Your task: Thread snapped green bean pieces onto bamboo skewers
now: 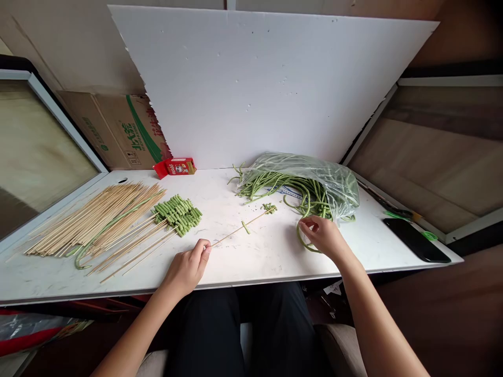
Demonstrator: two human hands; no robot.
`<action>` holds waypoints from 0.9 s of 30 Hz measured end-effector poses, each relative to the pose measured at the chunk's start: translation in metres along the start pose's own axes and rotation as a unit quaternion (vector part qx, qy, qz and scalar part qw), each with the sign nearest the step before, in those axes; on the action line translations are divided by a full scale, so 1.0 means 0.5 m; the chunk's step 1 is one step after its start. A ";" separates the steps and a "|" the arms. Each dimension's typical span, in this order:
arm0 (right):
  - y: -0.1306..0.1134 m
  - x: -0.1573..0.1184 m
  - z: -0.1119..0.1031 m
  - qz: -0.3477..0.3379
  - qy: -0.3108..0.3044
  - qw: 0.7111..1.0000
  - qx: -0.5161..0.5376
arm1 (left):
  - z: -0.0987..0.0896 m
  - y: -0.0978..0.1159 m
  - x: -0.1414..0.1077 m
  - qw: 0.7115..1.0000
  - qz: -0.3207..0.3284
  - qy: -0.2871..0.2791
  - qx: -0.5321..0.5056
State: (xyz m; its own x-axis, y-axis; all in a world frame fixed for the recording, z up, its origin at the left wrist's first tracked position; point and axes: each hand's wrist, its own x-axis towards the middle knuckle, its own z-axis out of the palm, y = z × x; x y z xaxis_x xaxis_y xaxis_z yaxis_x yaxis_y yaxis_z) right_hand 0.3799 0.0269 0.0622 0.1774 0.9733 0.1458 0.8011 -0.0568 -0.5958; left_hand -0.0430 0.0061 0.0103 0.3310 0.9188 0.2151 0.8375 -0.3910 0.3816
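"What are your hands on?"

"My left hand (187, 266) has its fingers closed on a thin wooden skewer (230, 234), near one end. The far end reaches the small heap of green trimmings (270, 208) on the bench (251, 268)."

"And the right?"

"My right hand (323, 234) is at a looped long bean (302, 242), just in front of the plastic bag (342, 189). Its fingers are curled beside the bean; I can't tell whether they've pinched it."

"Where's the rest?"

"The loose long beans (275, 182) spill from the bag's open side. One short green piece (245, 227) lies at the skewer; I can't tell if it's pierced. To my left are the bare skewers (98, 217), with a single bean (81, 257) draped across them, and beside those the stacked bean pieces (178, 214), with skewer shafts running out toward me."

"Which step would you call this?"

"I'd judge it bean handling: skewer held ready on the left, right hand at the bean."

"What would moving it call for?"

"A sure pinch first, then a gentle draw so the neighbouring beans don't drag along. I'd want the skewer steady and its far end away from my right fingers."
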 end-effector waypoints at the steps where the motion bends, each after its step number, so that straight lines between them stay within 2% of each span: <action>1: 0.010 0.001 -0.008 0.004 -0.003 1.000 -0.023 | 0.003 -0.002 -0.001 1.000 0.001 0.005 0.002; 5: 0.033 -0.002 -0.035 0.009 -0.038 0.997 -0.062 | 0.010 -0.010 0.000 0.998 0.019 0.066 -0.013; 9: 0.021 -0.012 -0.036 0.033 -0.101 0.991 -0.079 | 0.010 -0.010 0.009 0.987 0.053 0.140 -0.061; 10: 0.014 -0.014 -0.032 0.039 -0.106 0.990 -0.080 | 0.010 -0.010 0.012 0.984 0.058 0.152 -0.068; 12: 0.000 -0.016 -0.020 0.054 -0.079 0.990 -0.104 | 0.012 -0.012 0.016 0.980 0.063 0.171 -0.074; 14: -0.010 -0.017 -0.008 0.090 -0.038 0.985 -0.143 | 0.017 -0.018 0.018 0.979 0.065 0.181 -0.074; 16: -0.013 -0.017 0.001 0.110 -0.023 0.981 -0.157 | 0.023 -0.025 0.019 0.978 0.067 0.184 -0.070; 24: -0.011 -0.018 0.039 0.118 -0.021 0.974 -0.195 | 0.042 -0.046 0.018 0.981 0.062 0.176 -0.059; 27: -0.015 -0.009 0.036 0.123 -0.023 0.967 -0.222 | 0.041 -0.045 0.017 0.981 0.058 0.174 -0.060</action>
State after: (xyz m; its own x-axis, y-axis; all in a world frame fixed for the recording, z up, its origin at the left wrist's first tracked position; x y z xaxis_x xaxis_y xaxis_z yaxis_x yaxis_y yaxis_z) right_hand 0.3627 0.0270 0.0517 0.3757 0.9267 0.0016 0.9064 -0.3671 -0.2088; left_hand -0.0499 0.0238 -0.0150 0.2351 0.8013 0.5502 0.7383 -0.5154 0.4351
